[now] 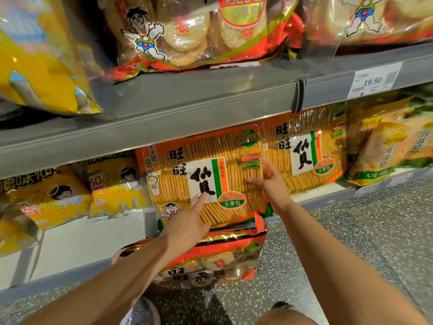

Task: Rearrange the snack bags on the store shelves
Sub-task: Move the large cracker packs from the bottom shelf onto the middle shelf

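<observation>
A large orange bag of rice crackers (225, 170) stands upright on the lower shelf. My left hand (189, 221) touches its front with a straight index finger on the white label. My right hand (271, 184) lies open against the bag's right edge, fingers spread. A second identical orange bag (307, 151) stands just right of it. Below my left forearm a red and clear bag of round crackers (218, 261) leans out from the bottom shelf.
The grey upper shelf edge (187, 109) carries red cracker bags (187, 31) and a yellow bag (35, 55). Yellow snack bags (70, 193) stand at the left, Lay's bags (384, 146) at the right. A price tag (372, 80) reads 19.90. Speckled floor (363, 231) lies below.
</observation>
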Motion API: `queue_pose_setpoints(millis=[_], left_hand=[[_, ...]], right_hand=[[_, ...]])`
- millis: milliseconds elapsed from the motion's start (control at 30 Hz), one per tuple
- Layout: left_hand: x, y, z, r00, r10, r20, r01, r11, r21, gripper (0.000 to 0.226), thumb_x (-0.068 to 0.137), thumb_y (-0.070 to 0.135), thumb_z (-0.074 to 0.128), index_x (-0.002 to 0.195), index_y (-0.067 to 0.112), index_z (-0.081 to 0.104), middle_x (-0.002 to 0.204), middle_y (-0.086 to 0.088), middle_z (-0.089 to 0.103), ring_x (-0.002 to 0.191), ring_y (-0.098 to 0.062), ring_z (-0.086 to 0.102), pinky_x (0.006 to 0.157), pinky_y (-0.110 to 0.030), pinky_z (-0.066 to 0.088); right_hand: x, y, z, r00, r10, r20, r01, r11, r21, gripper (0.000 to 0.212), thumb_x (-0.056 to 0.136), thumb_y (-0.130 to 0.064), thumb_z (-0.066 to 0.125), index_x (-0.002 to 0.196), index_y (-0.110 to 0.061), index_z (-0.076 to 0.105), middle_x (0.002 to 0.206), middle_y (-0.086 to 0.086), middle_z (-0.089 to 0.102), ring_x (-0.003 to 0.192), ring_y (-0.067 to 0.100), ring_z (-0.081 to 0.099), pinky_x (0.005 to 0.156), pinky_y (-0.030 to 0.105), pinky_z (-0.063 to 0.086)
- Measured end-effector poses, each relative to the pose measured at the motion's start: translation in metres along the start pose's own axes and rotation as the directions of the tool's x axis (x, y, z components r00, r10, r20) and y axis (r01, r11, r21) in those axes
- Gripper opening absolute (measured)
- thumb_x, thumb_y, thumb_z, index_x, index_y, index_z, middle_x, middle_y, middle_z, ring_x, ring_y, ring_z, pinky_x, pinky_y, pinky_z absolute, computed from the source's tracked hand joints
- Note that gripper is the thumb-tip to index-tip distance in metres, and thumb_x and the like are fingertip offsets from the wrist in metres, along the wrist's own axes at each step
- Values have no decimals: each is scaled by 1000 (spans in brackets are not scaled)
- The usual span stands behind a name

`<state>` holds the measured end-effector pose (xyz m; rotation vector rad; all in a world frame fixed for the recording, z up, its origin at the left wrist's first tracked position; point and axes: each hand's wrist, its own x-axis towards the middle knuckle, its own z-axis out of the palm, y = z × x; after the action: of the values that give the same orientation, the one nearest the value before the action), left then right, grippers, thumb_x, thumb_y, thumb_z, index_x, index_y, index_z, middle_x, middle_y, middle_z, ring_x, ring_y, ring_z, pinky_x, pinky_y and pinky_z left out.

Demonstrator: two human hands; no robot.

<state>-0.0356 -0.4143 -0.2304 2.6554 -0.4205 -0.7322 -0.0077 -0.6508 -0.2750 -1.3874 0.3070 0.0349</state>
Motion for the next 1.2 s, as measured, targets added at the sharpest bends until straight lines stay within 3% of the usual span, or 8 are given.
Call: queue_pose_setpoints(millis=[67,200,300,533,800,967,1067,1200], left_hand=[[-2,2,0,1000,2,10,-2,1000,-11,77,95,30,48,149,27,-6,77,-13,66,69,-24,63,62,-38,50],[-4,6,-1,1000,6,14,-5,1000,-19,77,94,28,49,149,27,-5,78,-13,66,69,-25,63,60,-37,50],[-5,8,0,1000,8,12,-8,1000,-24,76,94,29,49,149,28,-4,77,-12,66,71,-29,64,59,-39,50],[-11,14,-1,1000,13,14,-12,998,-54,76,94,28,49,149,31,-3,78,-11,65,71,-25,64,62,-39,50],[-32,20,-4,999,48,-12,-49,998,-47,75,93,31,51,149,33,1,81,-11,66,77,-26,65,74,-43,54],[-57,31,-14,993,77,-88,-77,997,2,54,94,40,48,144,36,28,72,-2,62,61,-16,58,68,-36,55],[-81,45,-29,978,99,-184,-99,995,10,39,93,47,47,129,32,51,80,-1,68,53,-11,50,62,-26,48],[-118,65,-53,959,116,-257,-110,993,36,40,81,64,50,101,31,61,65,7,59,53,-7,50,55,-25,44]], right_hand=[[-3,6,2,998,-20,-64,15,997,-75,67,79,9,62,135,-23,43,113,9,64,100,28,65,84,45,55],[-13,13,8,980,-100,-170,52,963,-266,77,76,2,70,140,-23,35,124,1,53,103,14,58,84,31,55],[-15,24,4,962,-117,-245,-2,899,-439,81,71,-15,79,140,-18,36,127,2,46,116,18,49,98,40,48],[-25,26,-4,965,-56,-255,-70,886,-459,79,69,-26,82,136,-18,42,131,4,43,118,23,49,100,45,46],[-57,-10,-11,975,-142,-173,27,843,-538,76,69,-26,81,134,-18,43,122,0,37,112,16,41,94,31,41],[-91,-38,-18,998,54,41,-32,913,-408,45,76,-12,75,117,-2,56,104,4,57,98,20,55,77,22,47],[-119,-65,-19,977,125,171,-43,908,-416,25,81,-14,71,103,-8,60,88,0,61,85,13,58,82,26,44],[-156,-101,-23,967,108,229,-4,910,-414,29,81,-13,71,107,-14,60,102,3,63,98,16,59,92,26,43]])
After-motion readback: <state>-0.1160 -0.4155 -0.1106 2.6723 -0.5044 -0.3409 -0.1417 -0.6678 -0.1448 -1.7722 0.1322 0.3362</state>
